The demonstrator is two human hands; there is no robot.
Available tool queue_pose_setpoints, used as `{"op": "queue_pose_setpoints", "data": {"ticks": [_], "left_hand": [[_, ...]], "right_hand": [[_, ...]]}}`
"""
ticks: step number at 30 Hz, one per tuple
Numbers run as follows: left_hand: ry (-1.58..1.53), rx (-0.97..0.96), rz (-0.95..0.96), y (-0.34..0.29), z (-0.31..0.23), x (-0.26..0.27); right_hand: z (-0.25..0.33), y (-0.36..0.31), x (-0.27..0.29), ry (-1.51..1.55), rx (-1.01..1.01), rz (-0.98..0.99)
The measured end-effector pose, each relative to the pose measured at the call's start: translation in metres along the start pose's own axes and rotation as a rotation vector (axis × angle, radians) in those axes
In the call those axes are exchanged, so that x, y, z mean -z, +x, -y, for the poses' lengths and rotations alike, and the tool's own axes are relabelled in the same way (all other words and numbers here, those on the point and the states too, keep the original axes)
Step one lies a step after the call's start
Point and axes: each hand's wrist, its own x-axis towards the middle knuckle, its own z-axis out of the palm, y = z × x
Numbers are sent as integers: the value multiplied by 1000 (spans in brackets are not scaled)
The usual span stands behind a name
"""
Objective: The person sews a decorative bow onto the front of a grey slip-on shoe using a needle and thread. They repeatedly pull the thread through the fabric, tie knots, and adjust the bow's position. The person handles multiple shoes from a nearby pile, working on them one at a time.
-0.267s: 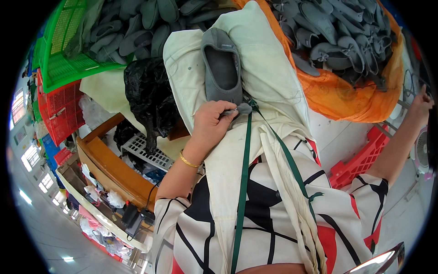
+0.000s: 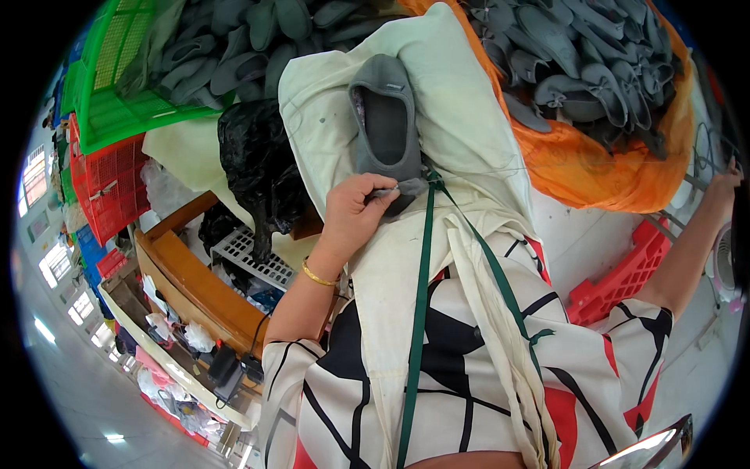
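Note:
A grey slip-on shoe [image 2: 388, 160] lies on the cream cloth over my lap, opening up, toe pointing away from me. At its heel end my left hand [image 2: 353, 215] is closed, thumb and forefinger pinching a small grey fabric bow [image 2: 409, 187] against the shoe. A thin thread runs rightward from near the bow across the cloth. My right hand [image 2: 728, 178] is stretched far out to the right, at the dark rim of the picture. Its fingers look drawn together, and what they hold is too small to make out.
Several grey shoes fill a green crate [image 2: 98, 121] at far left and an orange sack [image 2: 578, 180] at far right. A black plastic bag [image 2: 262, 168] hangs left of my lap, near a wooden drawer [image 2: 199, 273]. A red crate [image 2: 617, 273] and a fan [image 2: 725, 262] stand right.
My right hand has shifted slightly at the right rim, and its fingers look less spread. My left hand keeps its pinch on the bow; the shoe sits slightly lower in view.

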Motion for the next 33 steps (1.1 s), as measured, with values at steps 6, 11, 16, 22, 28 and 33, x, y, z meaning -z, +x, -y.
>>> {"op": "queue_pose_setpoints", "data": {"ticks": [6, 11, 16, 22, 28, 33], "left_hand": [[-110, -36, -110, -7, 6, -12], [-131, -85, -136, -11, 11, -15], [-84, -200, -188, -14, 16, -17], [-39, -304, -208, -14, 21, -17], [-50, -343, -198, -14, 24, -16], [-45, -357, -199, -13, 26, -15]], "right_hand": [[-12, -140, -47, -5, -412, 527], [47, -310, -80, -17, -747, 1285], [112, -414, -74, 41, -394, 1908], [124, -430, -67, -60, -126, 2022], [125, -434, -68, -95, -132, 2029], [126, -435, -70, -112, -128, 2036]]}}
